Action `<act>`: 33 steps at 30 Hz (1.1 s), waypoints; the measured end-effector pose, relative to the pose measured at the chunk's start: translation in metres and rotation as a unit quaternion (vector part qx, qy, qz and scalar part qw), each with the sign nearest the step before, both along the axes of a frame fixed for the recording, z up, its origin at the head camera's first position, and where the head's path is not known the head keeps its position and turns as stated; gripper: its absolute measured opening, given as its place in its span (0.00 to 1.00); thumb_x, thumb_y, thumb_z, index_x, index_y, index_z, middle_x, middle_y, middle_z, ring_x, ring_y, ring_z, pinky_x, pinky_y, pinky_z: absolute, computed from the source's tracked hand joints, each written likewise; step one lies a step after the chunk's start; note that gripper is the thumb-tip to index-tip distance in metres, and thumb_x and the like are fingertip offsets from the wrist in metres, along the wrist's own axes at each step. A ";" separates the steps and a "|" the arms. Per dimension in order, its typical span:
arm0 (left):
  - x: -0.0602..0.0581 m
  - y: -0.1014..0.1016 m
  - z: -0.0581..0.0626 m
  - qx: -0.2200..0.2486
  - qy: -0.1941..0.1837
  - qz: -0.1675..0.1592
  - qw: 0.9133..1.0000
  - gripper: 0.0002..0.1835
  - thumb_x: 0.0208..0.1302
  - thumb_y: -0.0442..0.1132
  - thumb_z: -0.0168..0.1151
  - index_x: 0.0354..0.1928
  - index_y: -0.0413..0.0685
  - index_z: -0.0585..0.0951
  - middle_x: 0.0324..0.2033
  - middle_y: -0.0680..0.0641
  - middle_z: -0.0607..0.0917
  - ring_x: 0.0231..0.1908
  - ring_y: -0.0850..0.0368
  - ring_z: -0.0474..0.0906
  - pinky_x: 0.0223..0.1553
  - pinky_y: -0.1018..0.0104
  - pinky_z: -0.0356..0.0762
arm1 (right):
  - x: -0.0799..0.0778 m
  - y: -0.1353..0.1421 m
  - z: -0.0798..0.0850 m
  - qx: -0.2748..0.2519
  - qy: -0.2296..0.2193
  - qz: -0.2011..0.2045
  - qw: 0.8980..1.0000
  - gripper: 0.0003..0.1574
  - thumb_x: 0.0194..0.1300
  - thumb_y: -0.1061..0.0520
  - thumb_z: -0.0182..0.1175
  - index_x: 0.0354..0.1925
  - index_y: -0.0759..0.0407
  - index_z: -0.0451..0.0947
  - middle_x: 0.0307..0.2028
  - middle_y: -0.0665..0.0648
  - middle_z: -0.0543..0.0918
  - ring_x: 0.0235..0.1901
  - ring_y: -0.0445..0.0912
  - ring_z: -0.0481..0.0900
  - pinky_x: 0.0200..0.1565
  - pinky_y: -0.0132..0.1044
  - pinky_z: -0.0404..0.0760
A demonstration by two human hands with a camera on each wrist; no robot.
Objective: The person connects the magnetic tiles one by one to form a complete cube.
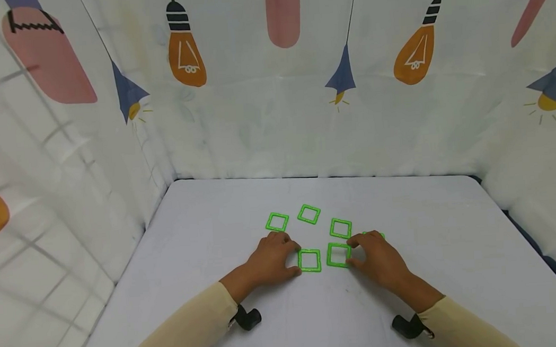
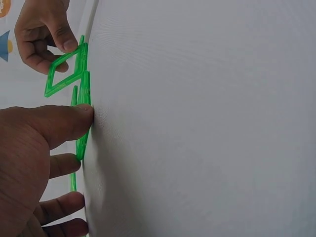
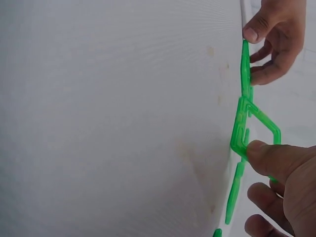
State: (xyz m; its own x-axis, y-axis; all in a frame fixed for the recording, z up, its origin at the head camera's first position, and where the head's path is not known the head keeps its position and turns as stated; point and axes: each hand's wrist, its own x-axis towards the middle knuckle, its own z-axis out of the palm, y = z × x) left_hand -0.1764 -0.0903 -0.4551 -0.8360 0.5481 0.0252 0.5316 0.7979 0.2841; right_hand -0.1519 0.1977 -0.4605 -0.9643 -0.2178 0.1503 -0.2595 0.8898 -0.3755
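Note:
Near the middle of the white table, my left hand holds a green square frame at its left side, thumb on the near corner and fingers on the far one. That frame lies close to the tabletop. To its right, my right hand pinches a second green square frame by its right side. The right wrist view shows this second frame tilted up from the table, my right thumb against its edge. A narrow gap separates the two frames in the head view.
Behind the hands lie more green square frames: one at the back left, one at the back middle and one farther right. Another frame is mostly hidden behind my right hand. Printed curtains surround the white table.

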 end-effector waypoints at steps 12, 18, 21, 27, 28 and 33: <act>0.003 0.002 -0.001 0.006 0.002 -0.009 1.000 0.25 0.60 0.54 0.74 0.58 0.55 0.84 0.53 0.49 0.77 0.57 0.50 0.69 0.59 0.49 0.69 | 0.001 0.001 0.006 -0.032 -0.026 -0.007 0.999 0.18 0.64 0.55 0.73 0.51 0.52 0.82 0.42 0.50 0.89 0.47 0.49 0.85 0.43 0.47 0.82; 0.003 0.004 -0.001 0.007 0.001 -0.009 1.000 0.25 0.60 0.54 0.74 0.57 0.55 0.84 0.53 0.49 0.77 0.58 0.50 0.68 0.59 0.47 0.68 | 0.000 0.002 0.007 -0.035 -0.010 -0.009 0.999 0.15 0.65 0.56 0.72 0.49 0.51 0.82 0.39 0.50 0.88 0.40 0.47 0.85 0.34 0.42 0.79; 0.003 0.004 -0.001 0.008 -0.003 -0.006 1.000 0.25 0.60 0.55 0.74 0.57 0.55 0.84 0.54 0.49 0.77 0.59 0.50 0.68 0.60 0.47 0.67 | -0.001 0.002 0.007 -0.041 0.003 -0.003 0.999 0.14 0.65 0.56 0.72 0.48 0.52 0.81 0.37 0.48 0.87 0.36 0.44 0.83 0.32 0.40 0.77; 0.004 0.003 -0.001 0.014 -0.008 -0.001 1.000 0.26 0.59 0.55 0.75 0.57 0.54 0.84 0.54 0.50 0.77 0.61 0.49 0.67 0.62 0.47 0.66 | -0.004 0.000 0.007 -0.050 0.013 0.000 0.999 0.13 0.64 0.55 0.72 0.46 0.50 0.81 0.36 0.46 0.86 0.34 0.42 0.81 0.32 0.39 0.76; 0.004 0.003 -0.001 0.015 -0.008 -0.001 1.000 0.25 0.59 0.55 0.75 0.56 0.54 0.84 0.54 0.50 0.77 0.61 0.49 0.67 0.62 0.47 0.66 | -0.005 -0.001 0.007 -0.051 0.014 0.000 0.999 0.13 0.64 0.55 0.73 0.46 0.50 0.81 0.36 0.46 0.86 0.34 0.42 0.81 0.32 0.38 0.76; 0.004 0.002 -0.001 0.015 -0.011 -0.003 1.000 0.25 0.60 0.56 0.74 0.56 0.55 0.83 0.55 0.50 0.77 0.61 0.50 0.67 0.63 0.47 0.65 | -0.009 -0.004 0.008 -0.056 0.012 0.003 0.998 0.13 0.65 0.55 0.72 0.47 0.51 0.82 0.37 0.47 0.86 0.30 0.40 0.79 0.30 0.37 0.75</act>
